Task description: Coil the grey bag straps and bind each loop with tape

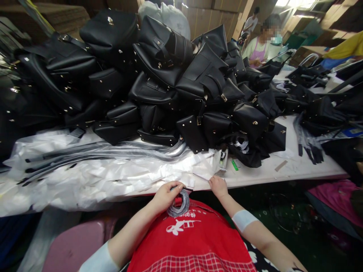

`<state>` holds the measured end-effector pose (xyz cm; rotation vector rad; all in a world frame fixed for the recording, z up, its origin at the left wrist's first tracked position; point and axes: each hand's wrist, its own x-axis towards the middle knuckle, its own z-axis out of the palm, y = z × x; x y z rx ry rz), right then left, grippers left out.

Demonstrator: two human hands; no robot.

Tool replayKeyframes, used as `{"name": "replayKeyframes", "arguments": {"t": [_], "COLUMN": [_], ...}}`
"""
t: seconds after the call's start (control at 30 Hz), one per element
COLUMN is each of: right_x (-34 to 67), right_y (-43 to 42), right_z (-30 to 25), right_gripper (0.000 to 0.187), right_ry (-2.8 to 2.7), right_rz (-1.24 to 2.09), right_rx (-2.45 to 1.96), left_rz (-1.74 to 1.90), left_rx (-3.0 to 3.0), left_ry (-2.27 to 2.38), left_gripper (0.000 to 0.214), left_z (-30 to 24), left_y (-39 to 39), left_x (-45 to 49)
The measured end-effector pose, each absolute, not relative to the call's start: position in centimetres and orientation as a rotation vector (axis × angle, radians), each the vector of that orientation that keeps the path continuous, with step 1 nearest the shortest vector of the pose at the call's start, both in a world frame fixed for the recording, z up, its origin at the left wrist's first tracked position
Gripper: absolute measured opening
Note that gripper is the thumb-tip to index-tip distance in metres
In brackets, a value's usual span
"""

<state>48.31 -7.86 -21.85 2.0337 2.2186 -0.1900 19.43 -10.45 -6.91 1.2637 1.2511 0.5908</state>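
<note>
My left hand (pixel 168 194) is closed on a coiled strap in clear plastic (pixel 185 204), which hangs in front of the red apron (pixel 181 241). A short dark end sticks out beyond its fingertips. To the right, at the table edge, my right hand (pixel 219 186) pinches the end of a thin, pale strip (pixel 201 177) that points left over the table. Just beyond the hands lie a heap of white plastic sleeves (pixel 113 179) and long dark straps in clear plastic (pixel 113 151).
A high pile of black handbags (pixel 159 75) fills the back of the white table (pixel 303 170). A green lighter (pixel 234 164) lies near my right hand. More wrapped straps (pixel 307 139) are at the right. A co-worker (pixel 259 49) sits across; a pink stool (pixel 76 241) stands lower left.
</note>
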Motion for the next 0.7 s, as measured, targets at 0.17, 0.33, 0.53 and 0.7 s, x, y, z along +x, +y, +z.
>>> {"name": "replayKeyframes", "arguments": {"t": [0.17,0.33,0.53,0.7], "right_x": [47.7,47.4,48.0,48.8], "right_y": [-8.2,-8.8,-8.8,-9.2], "right_z": [-21.8,-21.4,-19.3,-15.5], "right_gripper": [0.018,0.019,0.025,0.035], "right_ry": [2.190,2.121,2.006,1.924], "right_rz": [-0.269,-0.419,-0.915,-1.520], "right_rx": [2.128,2.269,2.352,2.237], "left_rz": [0.584,0.589,0.576,0.557], "left_rx": [1.268,1.260,1.250,1.201], "left_ry": [1.254,1.268,1.293,1.290], "left_gripper": [0.041,0.041,0.041,0.042], "left_z": [-7.0,-6.9,-6.6,-6.9], "left_y": [-10.4,-10.4,-10.5,-10.5], "left_x": [19.3,19.3,19.2,19.0]}}
